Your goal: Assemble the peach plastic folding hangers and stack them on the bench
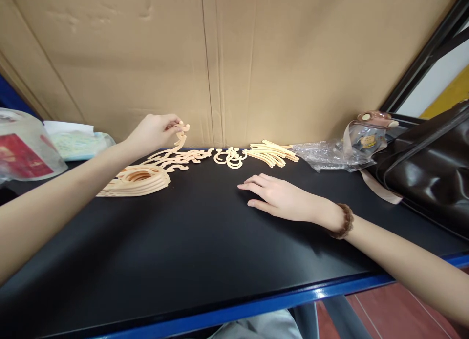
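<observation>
My left hand (156,131) is raised above the far left of the black table (205,251), its fingers pinched on a small cream hook-shaped piece (182,134). Below it lie several loose cream curved pieces (179,158) and a stack of larger cream hanger-like frames (137,179). My right hand (280,197) rests flat on the table with its fingers stretched out, holding nothing; a brown bead bracelet is on its wrist. More cream ring pieces (230,157) and a bundle of cream curved strips (269,153) lie by the back wall.
A cardboard sheet (234,60) forms the back wall. A crumpled clear plastic bag (330,156) and a dark leather bag (428,163) sit at the right. Plastic-wrapped packets (25,148) lie at the far left. The table's front edge is blue.
</observation>
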`<state>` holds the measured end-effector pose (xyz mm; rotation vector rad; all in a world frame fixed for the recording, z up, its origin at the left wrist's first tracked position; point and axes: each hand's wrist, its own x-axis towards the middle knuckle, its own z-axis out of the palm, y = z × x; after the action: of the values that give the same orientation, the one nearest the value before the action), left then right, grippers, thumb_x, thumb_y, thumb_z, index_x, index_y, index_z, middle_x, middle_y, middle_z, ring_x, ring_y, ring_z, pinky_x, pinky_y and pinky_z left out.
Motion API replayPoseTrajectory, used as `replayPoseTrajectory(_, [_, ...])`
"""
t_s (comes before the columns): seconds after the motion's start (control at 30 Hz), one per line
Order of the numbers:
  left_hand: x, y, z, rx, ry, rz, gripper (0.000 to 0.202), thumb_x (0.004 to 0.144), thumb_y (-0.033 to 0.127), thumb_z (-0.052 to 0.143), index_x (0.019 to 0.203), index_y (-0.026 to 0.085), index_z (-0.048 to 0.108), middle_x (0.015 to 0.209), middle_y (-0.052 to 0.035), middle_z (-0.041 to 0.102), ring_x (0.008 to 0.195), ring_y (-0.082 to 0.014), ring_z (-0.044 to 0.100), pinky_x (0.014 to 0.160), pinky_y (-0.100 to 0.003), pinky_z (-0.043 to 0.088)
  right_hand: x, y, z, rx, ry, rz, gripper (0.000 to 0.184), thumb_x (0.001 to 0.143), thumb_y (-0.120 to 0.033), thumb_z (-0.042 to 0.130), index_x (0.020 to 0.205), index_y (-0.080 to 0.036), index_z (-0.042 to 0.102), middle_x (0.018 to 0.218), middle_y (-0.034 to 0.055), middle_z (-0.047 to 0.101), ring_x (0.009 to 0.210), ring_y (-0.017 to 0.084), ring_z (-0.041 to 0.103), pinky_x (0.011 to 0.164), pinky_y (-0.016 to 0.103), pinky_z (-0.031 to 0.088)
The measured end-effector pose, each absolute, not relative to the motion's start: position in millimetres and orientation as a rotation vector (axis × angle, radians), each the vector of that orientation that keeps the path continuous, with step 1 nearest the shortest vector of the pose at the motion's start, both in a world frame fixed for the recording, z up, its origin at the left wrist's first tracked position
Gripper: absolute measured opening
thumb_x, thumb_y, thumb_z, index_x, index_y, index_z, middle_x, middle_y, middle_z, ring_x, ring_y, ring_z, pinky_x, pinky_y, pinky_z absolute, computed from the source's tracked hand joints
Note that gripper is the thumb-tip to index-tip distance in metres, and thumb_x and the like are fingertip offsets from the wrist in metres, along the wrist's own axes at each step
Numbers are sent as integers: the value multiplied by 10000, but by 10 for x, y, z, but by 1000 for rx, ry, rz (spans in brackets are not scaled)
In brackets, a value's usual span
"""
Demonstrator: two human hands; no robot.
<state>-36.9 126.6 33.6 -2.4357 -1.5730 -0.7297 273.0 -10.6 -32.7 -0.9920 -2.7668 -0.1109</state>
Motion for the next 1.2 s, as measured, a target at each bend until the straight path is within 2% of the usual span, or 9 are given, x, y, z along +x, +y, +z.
replayPoseTrajectory(0.17, [-216,1084,421,-2367,-1570,-1123,407,878,460,450,1046,130,619,1007,-93,698,929,-210,619,853,-318,433,2728,-109,-327,-1016,-2781,-110,404,981,-338,396,1328,-147,473,1205,127,559,1104,249,532,966,430,459])
replayPoseTrajectory(0.3, [18,772,414,-2688,-1818,-1455,345,788,472,603,910,155,665,982,-100,706,874,-220,635,782,-354,486,2747,-88,-317,-1002,-2770,-46,406,975,-341,414,1336,-164,466,1214,121,565,1113,247,535,965,430,458])
replayPoseTrajectory(0.47, [338,376,159,-3306,-2142,-1171,235,694,417,696,725,189,650,894,-74,706,902,-228,655,764,-342,538,2792,-5,-315,-1141,-2580,55,320,950,-342,468,1209,-186,575,1119,81,642,1029,227,601,901,395,483])
replayPoseTrajectory(0.63, [514,285,-69,-3379,-2282,-846,336,650,452,724,808,159,680,847,-76,722,869,-228,664,693,-298,527,2828,73,-331,-1268,-2414,102,240,929,-329,497,1063,-194,643,1021,48,696,907,204,644,820,350,493])
replayPoseTrajectory(0.87, [536,455,-56,-2961,-1641,-511,358,813,533,539,865,227,719,837,-11,719,767,-212,637,648,-285,436,3069,287,-282,-1409,-2279,-69,214,911,-308,509,1003,-190,662,1008,49,708,913,214,642,812,339,482])
replayPoseTrajectory(0.97, [541,653,-14,-2685,-1276,-346,299,909,355,448,1020,193,674,961,-65,680,904,-237,601,673,-296,430,3274,452,-297,-1536,-2237,-270,244,929,-303,466,1010,-183,662,1031,75,694,936,237,629,806,350,482])
replayPoseTrajectory(1.03, [546,828,-6,-2568,-991,-208,281,913,232,436,1093,155,637,1055,-108,634,1004,-246,556,691,-292,429,3413,556,-329,-1594,-2251,-385,281,937,-284,445,1098,-156,637,1090,110,668,1032,262,594,891,374,457])
replayPoseTrajectory(1.13, [562,1061,-23,-2542,-774,-85,222,880,155,490,1041,173,641,1079,-92,622,1004,-215,541,721,-272,417,3576,681,-381,-1649,-2249,-424,358,943,-243,421,1257,-127,546,1275,147,573,1150,278,536,951,388,425])
replayPoseTrajectory(1.2, [584,1149,-46,-2547,-708,-47,181,870,130,508,971,173,651,1052,-85,636,987,-206,542,737,-274,406,3637,748,-398,-1690,-2255,-439,380,957,-250,393,1296,-128,514,1288,149,563,1154,270,534,939,372,427])
